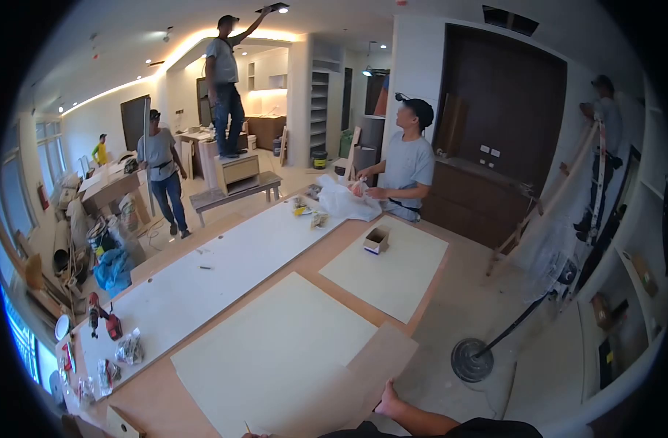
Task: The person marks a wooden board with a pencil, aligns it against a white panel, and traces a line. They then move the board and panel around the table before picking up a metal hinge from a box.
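Observation:
My right hand (387, 399) is at the bottom, its fingers curled around the near edge of a thin brown board (383, 356). That board lies over a large cream panel (275, 343) on the worktable. Only a sliver of my left hand (256, 436) shows at the bottom edge, with a thin yellow pencil (247, 426) sticking up from it; most of its fingers are cut off. Beyond the panel lies a second cream sheet (399, 281), bearing a small open cardboard box (376, 240). A long white panel (202, 292) runs along the table's left side.
A red cordless drill (112, 326) and bagged hardware (129, 347) lie at the table's left end. Across the table a co-worker (407, 160) handles clear plastic (341, 201). Another person (226, 80) stands on a cabinet box (237, 175). A long-handled sander (472, 359) rests on the floor.

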A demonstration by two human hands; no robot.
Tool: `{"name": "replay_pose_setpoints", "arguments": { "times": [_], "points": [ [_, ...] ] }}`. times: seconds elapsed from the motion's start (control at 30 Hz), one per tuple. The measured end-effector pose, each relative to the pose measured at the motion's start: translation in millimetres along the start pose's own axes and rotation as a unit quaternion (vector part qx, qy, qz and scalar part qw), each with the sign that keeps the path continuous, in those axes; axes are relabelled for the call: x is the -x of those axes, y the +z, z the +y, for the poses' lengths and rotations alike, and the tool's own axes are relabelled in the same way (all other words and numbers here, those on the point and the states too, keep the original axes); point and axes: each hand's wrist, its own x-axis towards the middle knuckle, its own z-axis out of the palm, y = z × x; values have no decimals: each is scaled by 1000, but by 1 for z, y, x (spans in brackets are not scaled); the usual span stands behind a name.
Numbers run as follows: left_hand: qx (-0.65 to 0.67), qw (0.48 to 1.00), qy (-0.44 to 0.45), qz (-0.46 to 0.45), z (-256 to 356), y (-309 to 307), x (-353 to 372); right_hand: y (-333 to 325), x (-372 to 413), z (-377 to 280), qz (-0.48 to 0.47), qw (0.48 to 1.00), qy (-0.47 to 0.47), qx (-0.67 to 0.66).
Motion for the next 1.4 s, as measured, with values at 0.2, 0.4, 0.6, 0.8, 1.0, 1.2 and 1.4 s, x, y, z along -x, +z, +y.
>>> {"name": "replay_pose_setpoints", "arguments": {
  "times": [0.2, 0.4, 0.6, 0.8, 1.0, 1.2, 1.4],
  "points": [
    [-48, 999, 5, -1, 80, -31, 30, 7, 17, 7, 3, 1000, 5, -14],
    [-53, 999, 2, -7, 82, -29, 26, 13, 33, 3, -11, 1000, -21, -14],
    [-28, 999, -22, -11, 82, -27, 29, 13, 41, 3, -7, 1000, -6, -17],
    [-47, 999, 3, -1, 73, -25, 27, 22, 46, 2, -1, 1000, -10, 0],
    [-31, 999, 3, 7, 79, -27, 31, 23, 43, 2, -24, 1000, -7, -3],
    [-2, 1000, -19, 20, 71, -22, 28, 23, 41, 1, -25, 1000, -1, -1],
    [-3, 998, -1, 62, 70, -20, 28, 17, 36, 3, -20, 1000, 1, -5]
  ]
}}
